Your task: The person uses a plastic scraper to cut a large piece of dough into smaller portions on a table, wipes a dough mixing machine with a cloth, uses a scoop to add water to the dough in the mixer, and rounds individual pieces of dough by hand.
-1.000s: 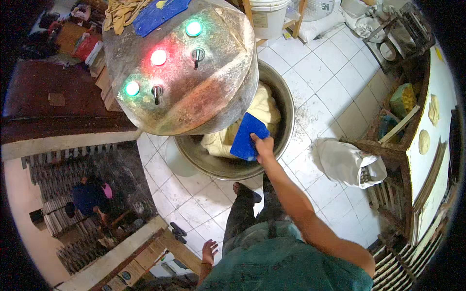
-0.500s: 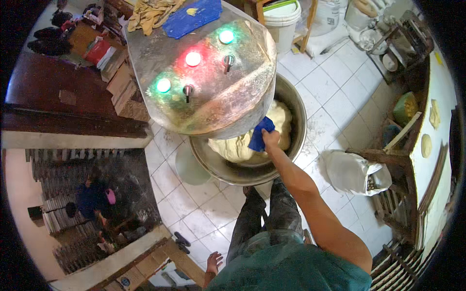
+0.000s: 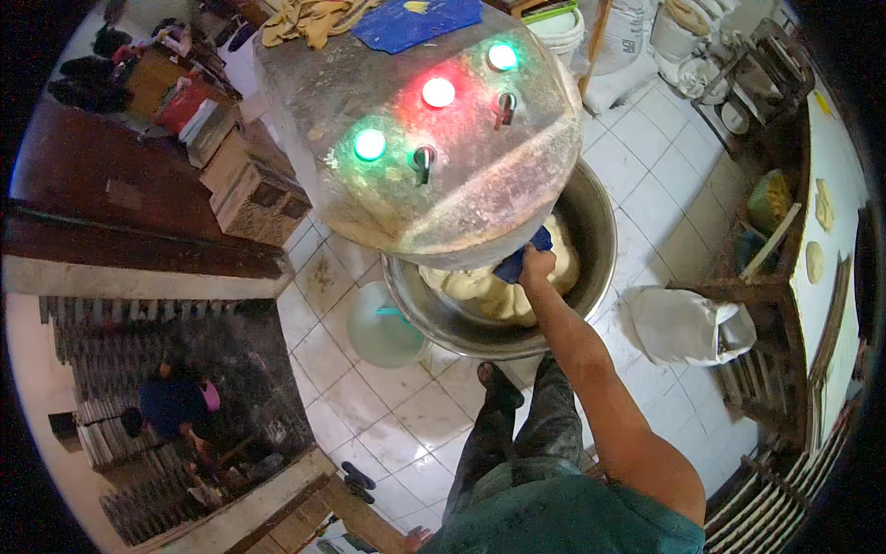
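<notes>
Scraper (image 3: 509,269) dipped lower in bowl (image 3: 602,242), right hand (image 3: 537,265) gripping it; dough (image 3: 498,300) inside gathered, scraping seemingly unfinished; left hand (image 3: 418,537) outside, state can't tell.

Cluttered workroom on a white tiled floor (image 3: 397,429)
At 1 o'clock stands a white tub (image 3: 558,37) with a green rim; at 2 o'clock, a dark metal frame (image 3: 773,78). A white tabletop (image 3: 840,185) fills 3 o'clock, and just past that a white sack (image 3: 681,325) lies on the tiles. A slatted rack (image 3: 801,489) sits at 4 o'clock, black slippers (image 3: 357,482) near 7, a person in dark blue (image 3: 173,408) at 8, and a cardboard box (image 3: 254,208) near 10.
</notes>
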